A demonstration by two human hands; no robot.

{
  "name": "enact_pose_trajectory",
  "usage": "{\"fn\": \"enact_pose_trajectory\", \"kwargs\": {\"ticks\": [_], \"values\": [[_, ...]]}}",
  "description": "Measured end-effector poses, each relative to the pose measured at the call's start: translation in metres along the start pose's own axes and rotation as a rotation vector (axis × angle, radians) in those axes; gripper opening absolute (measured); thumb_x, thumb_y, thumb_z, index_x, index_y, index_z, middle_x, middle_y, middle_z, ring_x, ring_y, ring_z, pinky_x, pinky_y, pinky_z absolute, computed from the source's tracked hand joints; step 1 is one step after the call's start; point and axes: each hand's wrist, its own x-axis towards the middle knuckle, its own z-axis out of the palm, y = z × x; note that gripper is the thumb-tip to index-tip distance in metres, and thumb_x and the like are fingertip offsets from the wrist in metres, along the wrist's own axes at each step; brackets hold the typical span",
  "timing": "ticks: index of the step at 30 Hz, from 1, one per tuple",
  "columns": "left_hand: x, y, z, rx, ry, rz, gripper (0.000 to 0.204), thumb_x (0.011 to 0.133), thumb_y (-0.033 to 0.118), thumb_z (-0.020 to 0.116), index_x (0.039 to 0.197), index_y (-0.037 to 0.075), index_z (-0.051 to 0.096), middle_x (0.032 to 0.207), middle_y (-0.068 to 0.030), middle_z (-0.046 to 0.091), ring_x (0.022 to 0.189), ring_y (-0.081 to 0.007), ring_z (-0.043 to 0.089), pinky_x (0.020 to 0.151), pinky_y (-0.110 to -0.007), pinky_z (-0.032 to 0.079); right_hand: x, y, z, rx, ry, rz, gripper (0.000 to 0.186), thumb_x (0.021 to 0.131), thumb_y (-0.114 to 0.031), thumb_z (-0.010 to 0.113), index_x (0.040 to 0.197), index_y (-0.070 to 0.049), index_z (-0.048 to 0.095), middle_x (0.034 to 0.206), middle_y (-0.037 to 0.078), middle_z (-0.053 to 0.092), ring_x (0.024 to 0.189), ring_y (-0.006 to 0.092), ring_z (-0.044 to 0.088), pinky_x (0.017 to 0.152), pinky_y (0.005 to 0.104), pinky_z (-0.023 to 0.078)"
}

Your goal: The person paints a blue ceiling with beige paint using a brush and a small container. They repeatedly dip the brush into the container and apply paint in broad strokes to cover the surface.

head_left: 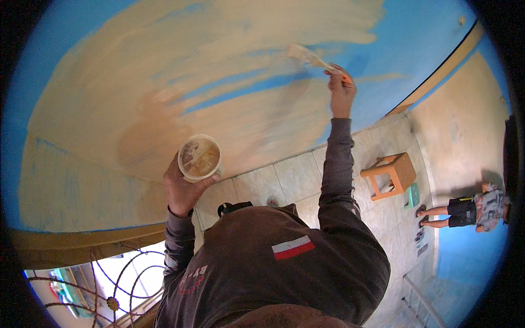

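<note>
While gripping a paintbrush [309, 56] in the right hand [342, 90], bristles pressed against the blue wall [415, 44] at the edge of the beige paint patch [164, 65].

Right fingers wrapped tight round the brush handle, arm stretched up; left hand [183, 188] cupped under a small round paint tub [199, 157], fingers curled closed about its side, held near chest level. Below, tiled floor [284, 177], an orange stool [391, 174], another person [473, 210] standing well apart by the far wall.

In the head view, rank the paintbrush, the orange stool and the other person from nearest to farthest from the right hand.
1. Paintbrush: gripped in the right hand, bristles on the wall.
2. Orange stool: on the tiled floor, below and right of it.
3. Other person: far right, by the side wall.
</note>
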Motion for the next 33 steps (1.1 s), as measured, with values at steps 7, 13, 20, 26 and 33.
{"fn": "enact_pose_trajectory", "kwargs": {"ticks": [7, 13, 20, 26, 33], "values": [[-0.004, -0.007, -0.003, 0.032, -0.021, 0.032, 0.082, 0.059, 0.027, 0.096, 0.125, -0.002, 0.058, 0.115, -0.0165, 0.069, 0.107, -0.0249, 0.067, 0.092, -0.038, 0.055, 0.040, 0.013, -0.097, -0.191, 0.299, -0.096, 0.024, 0.099, -0.018, 0.059, 0.106, 0.002, 0.071, 0.088, 0.006, 0.071, 0.067, 0.0048, 0.051, 0.057, 0.0215, 0.040], [-0.010, -0.015, -0.001, 0.014, -0.039, 0.064, 0.086, 0.057, 0.027, 0.097, 0.127, -0.003, 0.057, 0.116, -0.0173, 0.068, 0.109, -0.0253, 0.067, 0.093, -0.039, 0.055, 0.031, 0.013, -0.097, -0.606, 0.596, -0.315, 0.026, 0.097, -0.014, 0.058, 0.110, 0.005, 0.069, 0.095, 0.014, 0.073, 0.087, 0.0219, 0.069, 0.080, 0.0347, 0.052], [-0.017, -0.012, 0.004, -0.037, -0.066, 0.051, 0.085, 0.057, 0.024, 0.097, 0.127, -0.004, 0.056, 0.117, -0.0176, 0.068, 0.109, -0.0254, 0.067, 0.093, -0.039, 0.055, -0.019, 0.011, -0.002, -0.830, 0.379, -0.437, 0.024, 0.094, -0.014, 0.063, 0.112, 0.000, 0.070, 0.085, 0.015, 0.066, 0.072, 0.0298, 0.062, 0.068, 0.0381, 0.050], [-0.026, -0.018, 0.004, -0.053, -0.045, 0.058, 0.082, 0.059, 0.025, 0.097, 0.125, -0.003, 0.058, 0.116, -0.0178, 0.068, 0.108, -0.0257, 0.067, 0.092, -0.038, 0.055, -0.074, -0.054, 0.083, -0.423, 0.195, -0.292, 0.021, 0.093, -0.009, 0.065, 0.111, 0.000, 0.070, 0.091, 0.011, 0.070, 0.069, 0.0157, 0.060, 0.061, 0.0276, 0.047], [-0.031, -0.019, -0.005, -0.007, -0.018, 0.048, 0.084, 0.059, 0.027, 0.096, 0.126, -0.003, 0.057, 0.117, -0.0176, 0.068, 0.108, -0.0259, 0.067, 0.092, -0.040, 0.055, -0.060, -0.128, 0.197, 0.285, -0.221, -0.157, 0.021, 0.098, -0.011, 0.061, 0.113, 0.002, 0.069, 0.085, 0.005, 0.072, 0.059, -0.0004, 0.040, 0.051, 0.0171, 0.031]]}}
